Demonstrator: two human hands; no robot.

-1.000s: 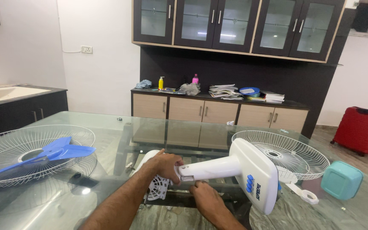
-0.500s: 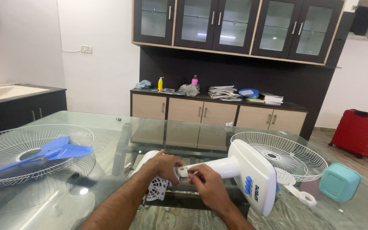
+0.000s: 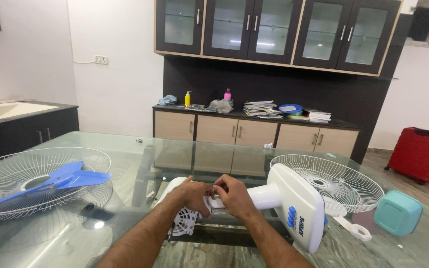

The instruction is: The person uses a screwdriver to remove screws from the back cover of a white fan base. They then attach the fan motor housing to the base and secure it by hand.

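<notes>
A white table fan body lies on its side on the glass table (image 3: 125, 149). Its base (image 3: 301, 208) with blue buttons faces right, its stem (image 3: 264, 196) runs left to the motor housing (image 3: 183, 221). My left hand (image 3: 190, 194) grips the motor end where it joins the stem. My right hand (image 3: 232, 196) is closed over the top of the stem at that same joint, fingertips pinched on a small part I cannot make out.
A white wire guard (image 3: 40, 181) with a blue fan blade (image 3: 60, 179) lies at the left. Another wire guard (image 3: 331, 181) sits behind the base, a teal box (image 3: 398, 211) and white tape roll (image 3: 361, 231) at right. Cabinets and a red suitcase (image 3: 420, 151) stand behind.
My right hand rose from below the stem and moved over its top to the joint, beside my left hand. My left hand and the fan have stayed put.
</notes>
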